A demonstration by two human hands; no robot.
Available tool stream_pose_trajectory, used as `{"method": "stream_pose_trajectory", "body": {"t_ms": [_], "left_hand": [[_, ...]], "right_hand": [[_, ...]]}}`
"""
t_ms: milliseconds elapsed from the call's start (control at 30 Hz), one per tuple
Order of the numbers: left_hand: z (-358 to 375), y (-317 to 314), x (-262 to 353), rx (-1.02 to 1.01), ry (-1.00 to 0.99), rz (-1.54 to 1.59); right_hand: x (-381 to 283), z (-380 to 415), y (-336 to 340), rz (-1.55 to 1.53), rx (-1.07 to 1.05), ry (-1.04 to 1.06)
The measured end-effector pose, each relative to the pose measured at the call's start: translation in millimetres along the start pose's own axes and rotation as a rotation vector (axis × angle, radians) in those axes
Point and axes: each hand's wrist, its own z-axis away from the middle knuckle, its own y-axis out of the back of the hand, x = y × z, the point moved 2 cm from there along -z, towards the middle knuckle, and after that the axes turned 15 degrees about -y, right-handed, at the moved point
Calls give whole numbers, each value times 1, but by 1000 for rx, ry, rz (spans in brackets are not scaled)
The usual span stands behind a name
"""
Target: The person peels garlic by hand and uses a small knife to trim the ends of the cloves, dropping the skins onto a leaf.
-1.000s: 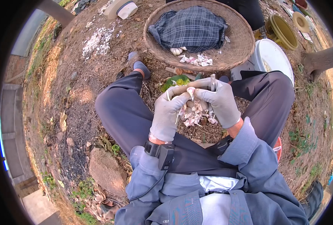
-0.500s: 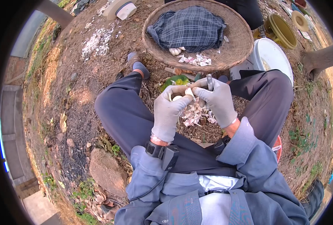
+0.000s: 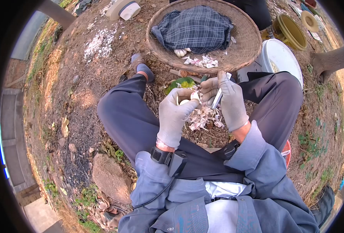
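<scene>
While gloved, garlic (image 3: 181, 52) in basket (image 3: 245, 46)

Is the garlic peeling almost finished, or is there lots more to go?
Some is done: a pile of peeled skins lies on the ground between the knees, with more skins in the woven basket. Right now the left hand holds a garlic clove while the right hand grips a small knife. A few cloves wait by the checked cloth; any beneath it are hidden.
</scene>
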Motion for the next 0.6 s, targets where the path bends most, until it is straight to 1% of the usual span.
{"method": "stream_pose_trajectory", "body": {"t_ms": [133, 200, 233, 300, 333, 400, 433, 500, 600], "left_hand": [[0, -2, 2, -28, -2, -78], [0, -1, 1, -42, -13, -116], [0, -1, 1, -46, -36, -137], [0, -1, 0, -49, -57, -156], [0, -1, 0, -47, -60, -191], [-1, 0, -3, -44, -63, -226], [-1, 1, -7, -54, -76, -226], [0, 1, -7, -65, -90, -226], [0, -2, -2, -29, -56, -221]], "right_hand": [[-3, 2, 2, 23, 45, 8], [-4, 0, 8, 122, 54, 73], [-6, 2, 10, 123, 54, 73], [-11, 8, 12, 80, 27, -57], [-11, 7, 11, 81, 27, -57], [-9, 7, 9, -87, -28, 5], [-8, 6, 9, -88, -28, 4], [-6, 3, 9, -152, -105, -11], [-7, 3, 8, -166, -111, -39]]}}
